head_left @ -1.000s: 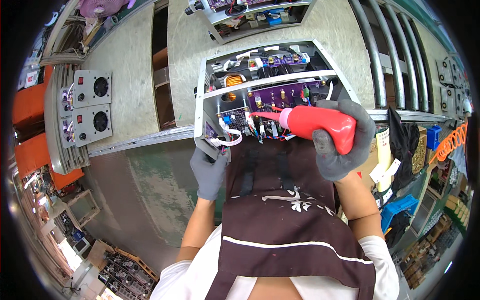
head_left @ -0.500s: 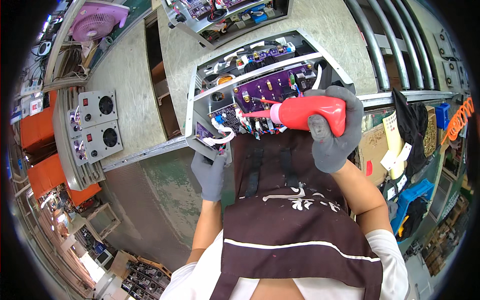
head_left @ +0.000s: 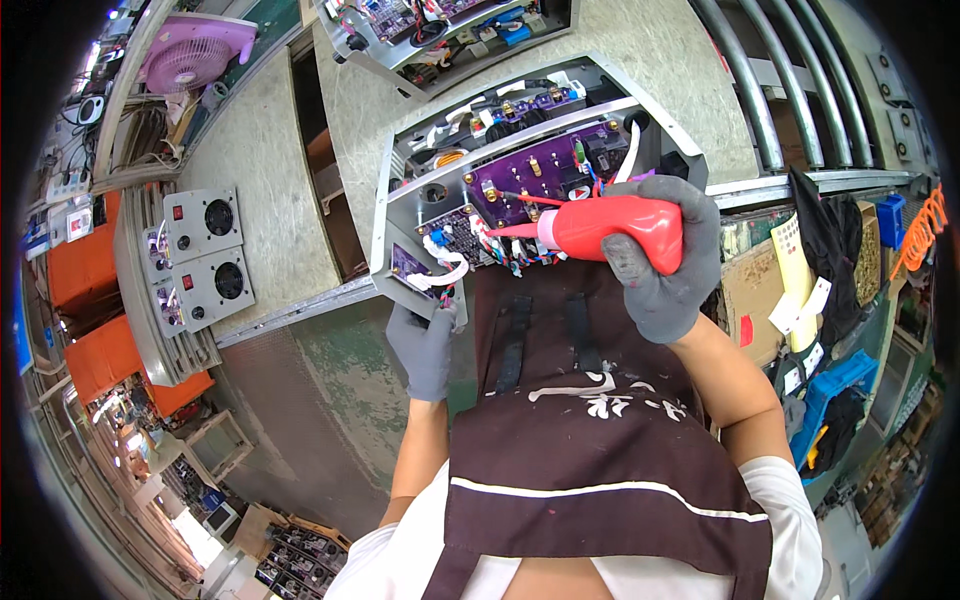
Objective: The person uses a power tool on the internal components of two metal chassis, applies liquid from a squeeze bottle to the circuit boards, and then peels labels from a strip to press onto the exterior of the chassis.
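My gloved right hand [head_left: 668, 262] wraps round a red squeeze bottle [head_left: 615, 226] with a pink collar and a thin red nozzle. The bottle lies nearly level, its nozzle pointing left over the wires and connectors in an open grey metal case [head_left: 688, 150]. Inside the case sit a purple circuit board [head_left: 545, 165], a smaller dark board and bundles of coloured wires. My gloved left hand [head_left: 424, 345] grips the near left corner of the case, thumb on its front edge and the other fingers partly hidden. A white cable [head_left: 447, 272] loops just above that hand.
Behind stands a second open case [head_left: 490, 60] with boards. Two grey units with fans [head_left: 214, 262] are at the left, near a purple fan [head_left: 190, 60]. Metal rollers [head_left: 790, 90] run at the far right. A blue crate [head_left: 835, 400] and a coiled orange hose [head_left: 918, 240] are right.
The bottle and my right hand have shifted very slightly, with the nozzle still over the wires. My left hand stays on the case corner. The whole view has moved a little.
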`<state>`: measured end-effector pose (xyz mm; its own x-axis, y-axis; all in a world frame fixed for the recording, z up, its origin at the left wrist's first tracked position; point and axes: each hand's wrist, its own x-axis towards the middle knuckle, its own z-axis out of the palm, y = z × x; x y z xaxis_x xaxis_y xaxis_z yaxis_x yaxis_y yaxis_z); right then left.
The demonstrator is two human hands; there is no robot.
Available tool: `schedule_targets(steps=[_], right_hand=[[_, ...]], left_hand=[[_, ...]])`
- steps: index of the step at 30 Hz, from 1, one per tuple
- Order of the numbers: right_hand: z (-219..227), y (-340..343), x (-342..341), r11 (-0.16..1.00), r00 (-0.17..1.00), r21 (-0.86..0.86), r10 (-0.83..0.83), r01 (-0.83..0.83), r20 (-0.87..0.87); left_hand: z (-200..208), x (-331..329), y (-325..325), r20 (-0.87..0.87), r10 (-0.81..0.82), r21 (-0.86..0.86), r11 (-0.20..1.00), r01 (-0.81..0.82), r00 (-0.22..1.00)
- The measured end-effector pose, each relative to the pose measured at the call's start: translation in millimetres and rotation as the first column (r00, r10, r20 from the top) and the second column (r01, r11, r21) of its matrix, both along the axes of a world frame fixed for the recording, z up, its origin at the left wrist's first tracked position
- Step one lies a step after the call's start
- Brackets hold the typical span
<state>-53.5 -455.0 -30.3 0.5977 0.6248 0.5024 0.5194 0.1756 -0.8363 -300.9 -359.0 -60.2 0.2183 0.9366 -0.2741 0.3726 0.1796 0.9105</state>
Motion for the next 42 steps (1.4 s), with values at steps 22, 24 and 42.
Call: schedule_targets(steps=[22,24,42], right_hand=[[-6.2,-1.1,-2.2,0.997,0.964,-0.026,-0.083,0.079,-0.254],[-2.6,-2.8,0.3,0.996,0.961,-0.053,-0.089,0.078,-0.262],[11.3,-1.8,-6.1,0.985,0.993,-0.14,0.112,-0.106,0.035]], left_hand=[[1.9,4.1,-1.8,-0.023,0.012,0.04,0.999,-0.011,1.0],[0.4,2.2,-1.6,-0.052,-0.003,0.061,0.998,0.006,0.999],[6.9,3.5,3.3,-0.063,-0.005,0.078,0.997,0.01,0.998]])
